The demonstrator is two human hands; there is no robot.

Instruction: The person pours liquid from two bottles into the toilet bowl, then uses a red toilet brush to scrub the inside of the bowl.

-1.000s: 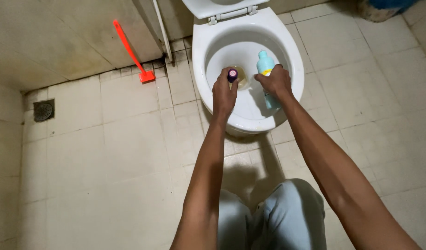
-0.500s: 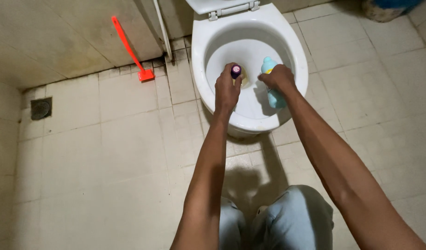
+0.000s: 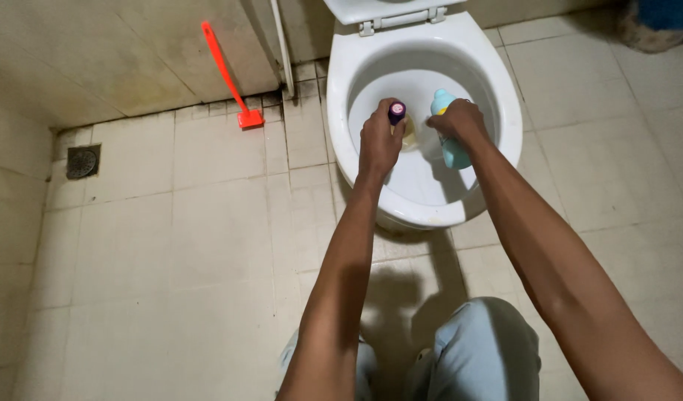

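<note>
Both my arms reach over a white toilet bowl (image 3: 497, 89). My left hand (image 3: 378, 141) is closed around a thin handle with a purple end (image 3: 397, 113) that points down into the bowl; its lower part is hidden by the hand. My right hand (image 3: 460, 122) grips a light blue bottle (image 3: 449, 148), tipped over the inside of the bowl. A yellowish patch lies at the bottom of the bowl between the two hands.
A red long-handled brush (image 3: 226, 74) leans against the stained wall at the left of the toilet. A floor drain (image 3: 82, 161) sits at the far left. A white pipe (image 3: 282, 44) runs up beside the bowl. My knees in light trousers (image 3: 482, 349) are below.
The view has shifted slightly, so the bowl sits a little higher and more to the right. Both hands stay over the bowl with the same grips.
</note>
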